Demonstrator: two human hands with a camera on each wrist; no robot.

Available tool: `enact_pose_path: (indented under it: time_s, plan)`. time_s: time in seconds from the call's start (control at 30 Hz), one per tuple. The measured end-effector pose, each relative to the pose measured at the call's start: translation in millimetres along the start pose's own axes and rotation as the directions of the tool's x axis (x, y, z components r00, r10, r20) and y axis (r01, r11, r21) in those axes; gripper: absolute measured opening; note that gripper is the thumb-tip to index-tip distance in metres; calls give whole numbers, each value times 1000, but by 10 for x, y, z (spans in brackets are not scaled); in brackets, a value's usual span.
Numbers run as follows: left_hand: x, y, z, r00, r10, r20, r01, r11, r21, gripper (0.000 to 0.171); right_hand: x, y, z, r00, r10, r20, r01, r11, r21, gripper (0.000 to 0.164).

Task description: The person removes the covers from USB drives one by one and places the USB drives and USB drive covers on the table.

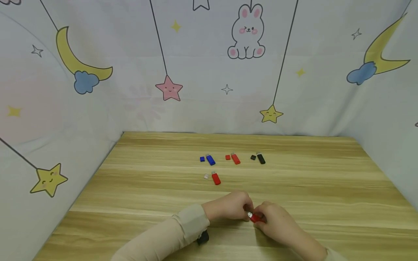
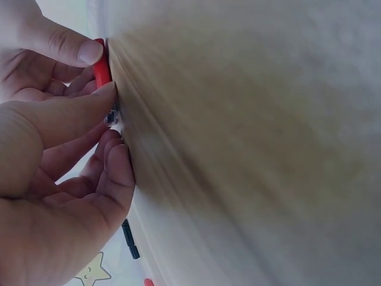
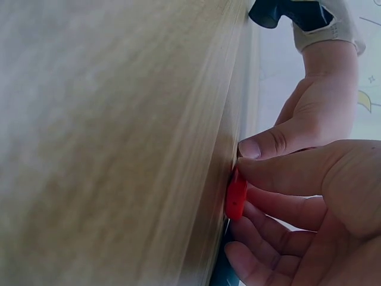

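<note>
Probably left with one small red plastic USB stick (image 1: 258, 218)

Pinching its body with right hand (image 1: 278, 221), see-through end (image 2: 111, 117) with left hand (image 1: 231, 206); can't tell if capped; counting ahead of the grip one blue plastic stick (image 1: 210, 160), two red sticks (image 1: 236, 158), one black stick (image 1: 261, 158), probably done; counting beside these four loose caps: blue (image 1: 202, 158), red (image 1: 228, 157), black (image 1: 253, 157), clear (image 1: 206, 176).

Three red USB sticks (image 3: 236, 199), one blue stick (image 1: 210, 160), one black stick (image 1: 261, 158): five. One blue cap (image 1: 202, 159), one red cap (image 1: 228, 157), one black cap (image 1: 253, 157) and one clear cap (image 1: 206, 176): four loose.
</note>
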State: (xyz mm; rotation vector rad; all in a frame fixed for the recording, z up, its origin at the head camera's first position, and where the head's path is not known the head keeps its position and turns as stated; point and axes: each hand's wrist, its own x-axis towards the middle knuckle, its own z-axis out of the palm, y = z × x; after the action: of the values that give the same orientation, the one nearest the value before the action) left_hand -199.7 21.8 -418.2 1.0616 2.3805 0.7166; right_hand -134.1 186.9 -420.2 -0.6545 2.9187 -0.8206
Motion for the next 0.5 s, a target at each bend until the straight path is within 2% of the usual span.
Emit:
enact_pose_path:
  time_s: [0.27, 0.5]
  plan:
    - [-7, -6, 12, 1000, -5, -6, 5, 1000, 16, 8, 8, -4, -2, 1000, -22, -12, 22, 1000, 5, 17]
    - [-50, -27, 8, 1000, -7, -22, 6, 999, -33, 9, 14, -2, -13, 1000, -16, -15, 16, 1000, 7, 20]
